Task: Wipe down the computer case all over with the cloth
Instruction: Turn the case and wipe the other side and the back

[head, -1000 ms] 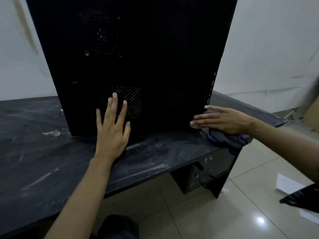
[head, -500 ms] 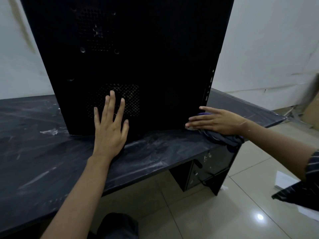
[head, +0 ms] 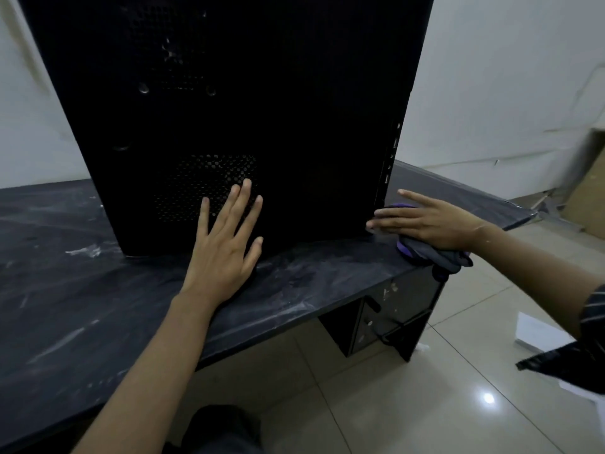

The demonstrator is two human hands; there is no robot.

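Where the dark, dust-streaked table (head: 82, 306) runs toward its front right corner, the black computer case (head: 294, 109) stands upright on it, its broad side panel turned to the person and its top cut off above what I can see. The case's lower right corner sits near that corner of the table.

The left hand (head: 222, 247) lies flat against the lower part of the panel. Its fingers are straight and a little spread, gripping nothing, and the fingertips reach onto a perforated vent (head: 196, 178) low in the panel. The heel of the hand is down near the tabletop, just in front of the case's base.

The right hand (head: 429, 221) comes in from the right, fingers stretched out straight and close together, thumb lifted apart from them. It presses the cloth (head: 432, 253) down at the case's lower right corner, with the fingertips touching the case's edge. The cloth is grey with purple showing. It bunches under the palm and a fold of it hangs over the table's front edge, right at the corner.

Beneath that end of the table is a dark cabinet (head: 393, 309) with pale specks on its face. Pale glossy floor tiles (head: 393, 404) spread out below, with a white sheet (head: 537, 332) lying on them to the right. A white wall (head: 491, 77) rises behind the table.
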